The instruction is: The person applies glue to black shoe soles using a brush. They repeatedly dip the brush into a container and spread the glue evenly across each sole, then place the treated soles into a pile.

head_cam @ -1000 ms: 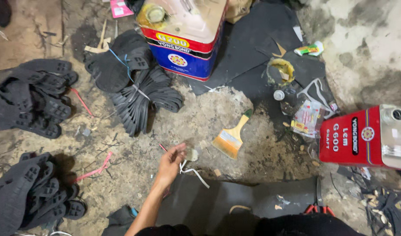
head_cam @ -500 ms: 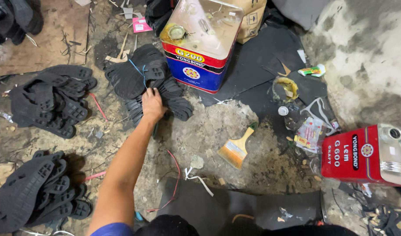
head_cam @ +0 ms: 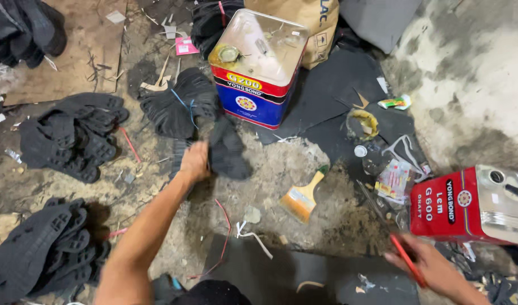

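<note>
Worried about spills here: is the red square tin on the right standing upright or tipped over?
Tipped over. The red tin lies on its side, its capped top facing right.

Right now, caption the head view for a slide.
Left hand grips black soles; right hand holds a red tool.

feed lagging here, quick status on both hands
Left hand grip closed on a black rubber shoe sole. Right hand grip closed on a thin red tool. Wooden-handled paintbrush lies between them.
</note>
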